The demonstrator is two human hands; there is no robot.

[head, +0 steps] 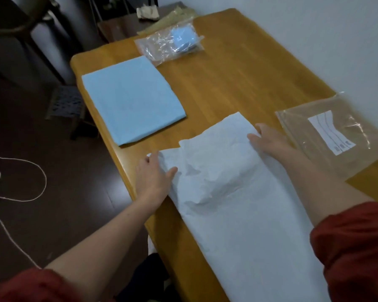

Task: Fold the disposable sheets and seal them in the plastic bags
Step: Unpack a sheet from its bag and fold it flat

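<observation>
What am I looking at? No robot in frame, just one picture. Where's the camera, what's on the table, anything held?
There is no machine here: a person works with bare hands. The single picture comes from a wide-angle camera worn on their head, looking forward and down, so both arms reach in from the bottom edge. The left hand and right hand lie with fingers stretched out on a crumpled white sheet spread on the wooden table. They seem to press it flat rather than grip it. Beyond the left hand lies a folded blue sheet. At the far end, a plastic bag already holds a small blue bundle. Right of the right hand lies an empty clear bag with a white label.
</observation>
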